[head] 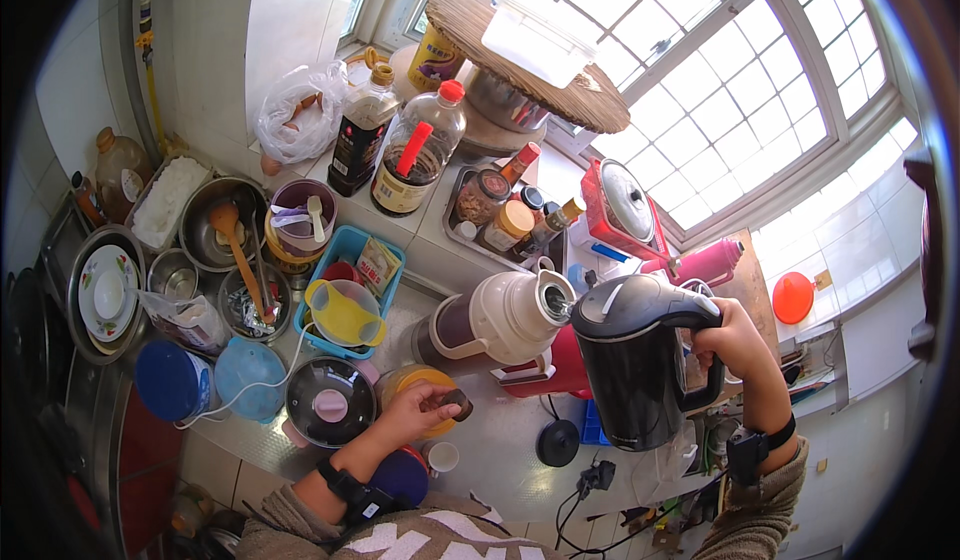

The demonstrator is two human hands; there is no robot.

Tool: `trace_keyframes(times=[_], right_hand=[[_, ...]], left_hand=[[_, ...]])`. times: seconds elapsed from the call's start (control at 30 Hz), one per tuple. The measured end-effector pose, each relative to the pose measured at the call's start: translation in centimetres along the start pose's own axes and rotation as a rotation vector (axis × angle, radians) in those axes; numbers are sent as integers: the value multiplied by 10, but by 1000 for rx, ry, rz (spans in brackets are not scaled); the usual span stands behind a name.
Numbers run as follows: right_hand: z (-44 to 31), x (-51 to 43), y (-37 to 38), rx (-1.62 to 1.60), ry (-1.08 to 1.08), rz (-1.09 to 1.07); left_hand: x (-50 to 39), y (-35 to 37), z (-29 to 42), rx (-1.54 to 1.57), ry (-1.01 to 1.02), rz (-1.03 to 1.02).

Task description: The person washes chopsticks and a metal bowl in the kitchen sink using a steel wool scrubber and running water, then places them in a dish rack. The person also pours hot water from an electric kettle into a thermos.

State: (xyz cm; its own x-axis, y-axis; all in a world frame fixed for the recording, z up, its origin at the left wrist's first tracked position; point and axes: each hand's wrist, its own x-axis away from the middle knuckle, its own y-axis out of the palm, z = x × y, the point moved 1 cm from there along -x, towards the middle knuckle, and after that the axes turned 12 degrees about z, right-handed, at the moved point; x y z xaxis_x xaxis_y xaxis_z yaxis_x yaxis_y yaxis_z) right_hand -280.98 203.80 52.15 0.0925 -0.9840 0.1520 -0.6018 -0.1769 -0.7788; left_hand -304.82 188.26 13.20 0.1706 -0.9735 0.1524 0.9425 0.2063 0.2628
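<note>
My right hand grips the handle of a black electric kettle, which is tipped to the left. Its spout is at the open mouth of a beige and brown thermos flask, and clear water runs between them. Between the fingertips of my left hand is a small dark brown stopper. Just behind that hand is a jar with a yellow lid. A glass-lidded pot with a pink knob stands left of it. Below the hand is a white cup.
A black kettle base and a power plug with cords lie near the front edge. Behind the flask stand a tray of condiment jars and tall sauce bottles. A blue basket and several metal bowls crowd the left.
</note>
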Motion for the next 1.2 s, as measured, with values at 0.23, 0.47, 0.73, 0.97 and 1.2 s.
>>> trace_keyframes(times=[0.23,0.47,0.73,0.97,1.2], right_hand=[[-2,1,2,-5,9,-16],[-9,-1,4,16,-1,-15],[-17,-5,2,55,23,-48],[-24,-10,2,60,27,-88],[-26,-15,1,62,53,-82]], left_hand=[[0,0,-2,-23,8,4],[1,-1,0,-17,48,7],[2,0,4,18,-15,-11],[2,0,6,54,-7,-20],[3,-1,9,20,-5,-27]])
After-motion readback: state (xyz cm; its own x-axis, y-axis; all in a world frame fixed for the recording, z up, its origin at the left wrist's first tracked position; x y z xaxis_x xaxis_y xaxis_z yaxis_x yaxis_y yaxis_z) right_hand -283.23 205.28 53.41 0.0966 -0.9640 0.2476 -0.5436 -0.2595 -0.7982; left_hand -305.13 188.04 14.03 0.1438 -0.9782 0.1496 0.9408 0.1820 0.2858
